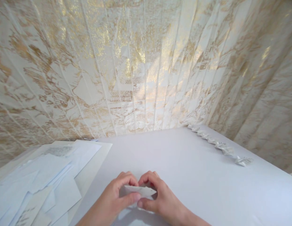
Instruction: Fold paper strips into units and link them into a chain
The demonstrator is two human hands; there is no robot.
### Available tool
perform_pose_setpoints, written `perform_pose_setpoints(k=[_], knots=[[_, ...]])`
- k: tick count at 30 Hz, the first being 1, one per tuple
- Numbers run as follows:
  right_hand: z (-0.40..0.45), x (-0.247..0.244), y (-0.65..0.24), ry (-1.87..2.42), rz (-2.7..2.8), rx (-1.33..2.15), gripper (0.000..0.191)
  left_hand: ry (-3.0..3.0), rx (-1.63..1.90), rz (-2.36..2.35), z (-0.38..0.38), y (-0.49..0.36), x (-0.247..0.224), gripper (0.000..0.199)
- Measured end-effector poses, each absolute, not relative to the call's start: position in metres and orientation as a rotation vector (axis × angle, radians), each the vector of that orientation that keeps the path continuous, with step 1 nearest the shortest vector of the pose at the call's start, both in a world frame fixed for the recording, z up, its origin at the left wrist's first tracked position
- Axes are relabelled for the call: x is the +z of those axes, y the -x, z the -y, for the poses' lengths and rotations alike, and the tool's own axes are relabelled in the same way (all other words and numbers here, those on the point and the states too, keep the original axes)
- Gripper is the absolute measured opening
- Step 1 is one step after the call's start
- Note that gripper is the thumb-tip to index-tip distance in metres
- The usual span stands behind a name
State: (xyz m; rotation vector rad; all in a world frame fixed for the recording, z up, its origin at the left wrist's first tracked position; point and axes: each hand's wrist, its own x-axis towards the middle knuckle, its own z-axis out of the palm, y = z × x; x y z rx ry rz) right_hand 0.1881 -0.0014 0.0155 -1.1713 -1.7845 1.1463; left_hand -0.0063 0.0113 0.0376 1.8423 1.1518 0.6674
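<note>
Between both hands, low in the middle of the head view, is a small folded piece of white paper point(143, 190) with a pointed right end. My left hand point(120, 193) is closed on its left part, thumb on the near side and fingers curled behind. My right hand point(161, 196) pinches the right part in the same way, the two thumbs nearly meeting. The hands hold the paper just over the white table point(150, 157). Its underside and the fingertips behind it are hidden.
Loose white paper sheets point(56, 175), some with writing, lie in an overlapping pile at the left. Several small folded paper pieces point(220, 146) form a row along the right edge, the nearest paper piece point(242, 161) slightly apart. A patterned gold-and-white curtain point(136, 78) hangs behind.
</note>
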Motion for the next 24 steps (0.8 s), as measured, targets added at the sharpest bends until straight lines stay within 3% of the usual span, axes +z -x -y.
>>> perform_pose_setpoints(k=[3, 6, 10, 14, 19, 24], knots=[[0.002, 0.010, -0.180, 1.079, 1.636, 1.226, 0.022, -1.559, 0.975, -0.999, -0.008, -0.001, 0.033, 0.024], [0.000, 0.008, -0.181, 1.048, 1.579, 1.139, 0.008, -1.478, 1.026, -0.998, -0.008, -0.004, 0.022, 0.025], [-0.005, 0.012, -0.194, 1.093, 1.922, 0.600, 0.023, -1.704, 1.006, -1.205, -0.011, 0.006, 0.008, 0.007], [-0.007, 0.013, -0.200, 1.136, 2.311, 0.173, 0.036, -2.083, 0.880, -1.326, -0.006, 0.014, 0.003, 0.027], [-0.007, 0.009, -0.200, 1.111, 2.307, 0.434, 0.046, -2.319, 0.617, -1.317, 0.001, 0.011, 0.006, 0.021], [-0.004, 0.015, -0.207, 1.109, 2.245, 0.588, 0.043, -2.396, 0.569, -1.253, 0.000, 0.012, 0.007, 0.012]])
